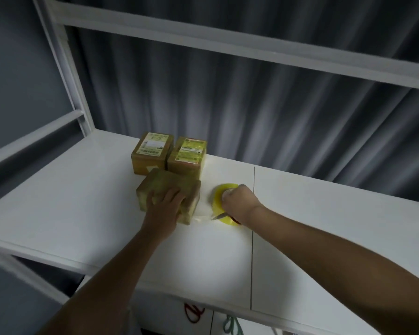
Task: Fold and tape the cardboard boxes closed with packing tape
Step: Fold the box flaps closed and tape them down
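Note:
A small cardboard box (165, 183) lies on the white table (82, 201). My left hand (166, 209) rests flat on its top with fingers spread and the thumb at the near side. To its right, my right hand (240, 201) grips a yellow roll of packing tape (224, 221) standing on the table. A clear strip of tape (201, 215) stretches from the roll to the box's right side. A dark blade-like tip (218, 216) pokes out below my right hand. Two more boxes with labels (153, 151) (188, 155) stand side by side behind.
A white shelf frame (65, 68) rises at the left and crosses overhead. Grey curtains (276, 117) hang behind the table. A thin seam (253, 238) runs down the tabletop right of the roll. Red and green cords (194, 313) hang below the front edge.

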{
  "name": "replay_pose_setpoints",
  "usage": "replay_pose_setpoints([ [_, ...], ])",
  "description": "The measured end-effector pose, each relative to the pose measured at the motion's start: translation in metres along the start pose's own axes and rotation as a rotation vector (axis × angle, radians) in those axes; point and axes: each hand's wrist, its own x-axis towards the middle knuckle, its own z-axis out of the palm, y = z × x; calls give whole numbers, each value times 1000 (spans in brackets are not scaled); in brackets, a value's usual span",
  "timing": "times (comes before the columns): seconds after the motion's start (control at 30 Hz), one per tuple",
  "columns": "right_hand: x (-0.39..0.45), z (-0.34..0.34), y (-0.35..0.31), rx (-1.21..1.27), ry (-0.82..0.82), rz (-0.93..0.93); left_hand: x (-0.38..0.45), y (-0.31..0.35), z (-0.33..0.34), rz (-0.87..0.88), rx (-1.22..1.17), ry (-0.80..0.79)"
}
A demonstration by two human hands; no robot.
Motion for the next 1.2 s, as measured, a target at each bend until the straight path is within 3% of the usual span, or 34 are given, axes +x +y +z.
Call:
replay_pose_setpoints([
  [0.17,-32,46,-27,394,148,211,2,2,-5,-15,-12,12],
  [0.3,-48,84,-36,664,-29,256,1,6,-11,1,-1,30],
  [0.4,-50,83,-40,791,181,348,0,8,-12,10,11,15],
  [0.5,-35,75,-49,1228,369,367,-2,5,-11,14,33,6],
  [0.63,-7,54,-66,1824,337,354,-10,1,-16,-8,-17,3],
  [0.73,7,42,-71,2141,479,454,-14,-6,-25,-68,-138,52],
  [0.83,13,32,-63,2203,622,528,-15,-16,-42,-137,-227,74],
  [1.03,10,2,-36,2184,832,481,-5,-23,-80,-287,-300,-195],
  [1.2,17,-6,-32,2437,655,504,-5,-21,-79,-310,-348,-234],
])
